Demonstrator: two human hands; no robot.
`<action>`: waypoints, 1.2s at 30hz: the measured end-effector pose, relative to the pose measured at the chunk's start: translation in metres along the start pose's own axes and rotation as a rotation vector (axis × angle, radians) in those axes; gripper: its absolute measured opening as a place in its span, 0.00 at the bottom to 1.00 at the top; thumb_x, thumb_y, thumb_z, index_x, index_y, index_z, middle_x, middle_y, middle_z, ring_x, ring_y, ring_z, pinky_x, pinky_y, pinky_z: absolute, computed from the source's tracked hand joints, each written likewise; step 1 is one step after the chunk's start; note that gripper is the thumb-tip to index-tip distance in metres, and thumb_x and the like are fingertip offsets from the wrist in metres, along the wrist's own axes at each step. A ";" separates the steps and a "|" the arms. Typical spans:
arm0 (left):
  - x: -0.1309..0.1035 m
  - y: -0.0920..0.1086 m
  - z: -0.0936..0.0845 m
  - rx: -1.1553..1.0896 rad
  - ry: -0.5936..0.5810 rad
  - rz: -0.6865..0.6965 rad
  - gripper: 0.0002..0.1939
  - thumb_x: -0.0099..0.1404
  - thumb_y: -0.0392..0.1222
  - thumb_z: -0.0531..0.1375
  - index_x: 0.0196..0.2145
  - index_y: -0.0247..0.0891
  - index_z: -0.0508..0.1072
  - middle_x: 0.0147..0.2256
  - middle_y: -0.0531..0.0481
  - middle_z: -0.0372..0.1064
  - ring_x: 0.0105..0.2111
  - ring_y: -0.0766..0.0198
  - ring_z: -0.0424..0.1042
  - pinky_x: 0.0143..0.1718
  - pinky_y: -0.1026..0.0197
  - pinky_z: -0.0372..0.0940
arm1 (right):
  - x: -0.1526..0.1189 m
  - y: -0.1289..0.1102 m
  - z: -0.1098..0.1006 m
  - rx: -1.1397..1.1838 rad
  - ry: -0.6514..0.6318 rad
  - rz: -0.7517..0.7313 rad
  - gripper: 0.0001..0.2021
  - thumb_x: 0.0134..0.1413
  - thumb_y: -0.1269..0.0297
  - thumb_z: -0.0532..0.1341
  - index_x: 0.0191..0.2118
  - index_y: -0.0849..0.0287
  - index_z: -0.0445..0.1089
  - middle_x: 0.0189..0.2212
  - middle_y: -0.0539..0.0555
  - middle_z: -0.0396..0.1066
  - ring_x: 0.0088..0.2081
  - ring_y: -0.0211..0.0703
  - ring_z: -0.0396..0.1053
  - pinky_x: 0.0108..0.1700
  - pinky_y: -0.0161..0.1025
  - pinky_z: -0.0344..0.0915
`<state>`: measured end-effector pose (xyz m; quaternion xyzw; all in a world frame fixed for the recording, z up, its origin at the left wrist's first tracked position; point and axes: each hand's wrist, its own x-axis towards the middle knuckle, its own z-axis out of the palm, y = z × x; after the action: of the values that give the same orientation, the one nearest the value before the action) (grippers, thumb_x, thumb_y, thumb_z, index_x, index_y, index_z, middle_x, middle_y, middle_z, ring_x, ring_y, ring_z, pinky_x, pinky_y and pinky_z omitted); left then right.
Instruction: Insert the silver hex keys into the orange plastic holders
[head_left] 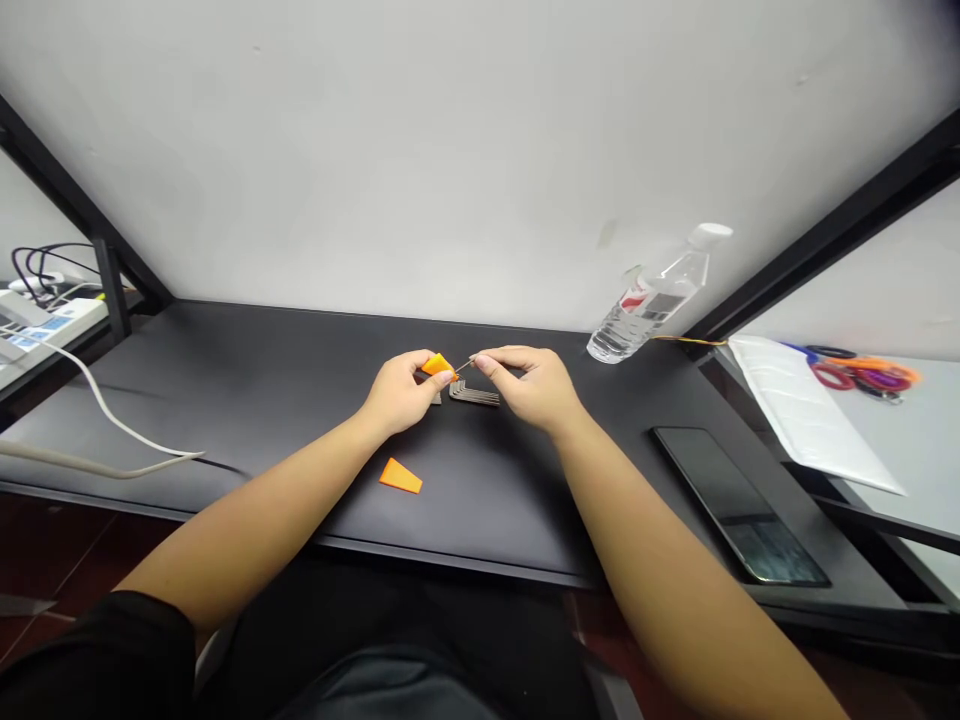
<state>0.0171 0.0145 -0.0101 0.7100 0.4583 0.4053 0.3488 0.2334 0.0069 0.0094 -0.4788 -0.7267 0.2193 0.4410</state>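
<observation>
My left hand [400,392] is closed on an orange plastic piece [436,364], pinched between thumb and fingers. In my right hand [534,385], thumb and fingertips pinch a thin metal hex key [465,364], whose far end meets the edge of the orange piece; whether it sits inside cannot be made out. Several L-shaped hex keys [474,396] lie side by side on the black table between and just below my hands. A second orange piece [401,476], flat and tapered, rests nearer the table's front edge. A small grey bit beside my left thumb is mostly hidden.
A water bottle [651,305] stands at the back right, and a dark phone [739,505] lies to the right of my forearm. Pale cables [112,420] cross the left side. Beyond the right edge are a white pouch [806,410] and coloured scissors [862,375].
</observation>
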 end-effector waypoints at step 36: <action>0.004 -0.007 0.001 -0.211 -0.080 -0.037 0.12 0.64 0.50 0.64 0.39 0.40 0.81 0.40 0.46 0.80 0.39 0.58 0.77 0.45 0.56 0.70 | 0.005 0.023 -0.011 -0.396 -0.573 0.218 0.12 0.47 0.50 0.71 0.28 0.53 0.74 0.30 0.50 0.75 0.28 0.41 0.69 0.27 0.38 0.62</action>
<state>0.0161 0.0210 -0.0157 0.6763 0.4121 0.4161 0.4468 0.2537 0.0204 0.0007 -0.5487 -0.7939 0.2453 0.0922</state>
